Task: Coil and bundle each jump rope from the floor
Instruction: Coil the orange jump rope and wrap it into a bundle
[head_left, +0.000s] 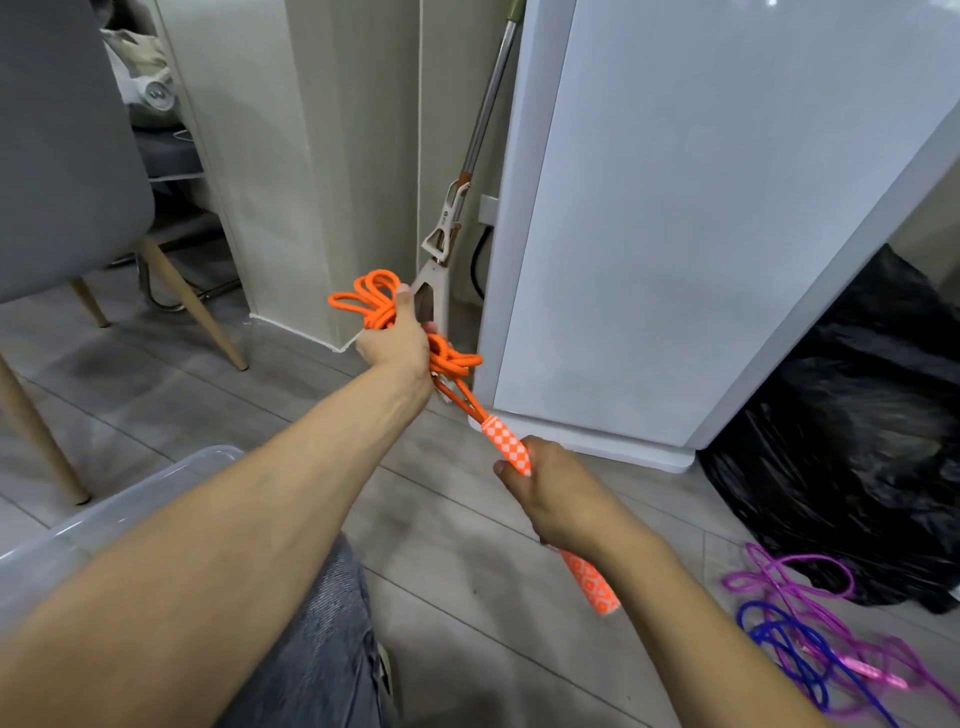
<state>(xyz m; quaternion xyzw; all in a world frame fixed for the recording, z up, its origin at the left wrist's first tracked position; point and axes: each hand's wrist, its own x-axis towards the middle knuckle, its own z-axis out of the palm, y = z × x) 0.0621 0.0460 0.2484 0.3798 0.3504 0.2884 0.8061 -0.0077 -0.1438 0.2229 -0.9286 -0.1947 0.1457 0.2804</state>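
My left hand (397, 343) is stretched forward and grips the middle of a coiled orange jump rope (371, 299), whose loops stick out above and below the fist. Two taut strands run from the coil down to an orange-and-white checkered handle (506, 447), which my right hand (550, 493) grips. A second checkered handle (592, 584) juts out below my right wrist. A purple rope (789, 577) and a blue rope (779, 636) lie tangled together on the floor at the lower right.
A clear plastic bin (119, 499) sits at the lower left beside my knee. A grey chair (62, 156) with wooden legs stands at the left. A white appliance (701, 234), a mop (452, 218) and a black rubbish bag (857, 441) lie ahead and right.
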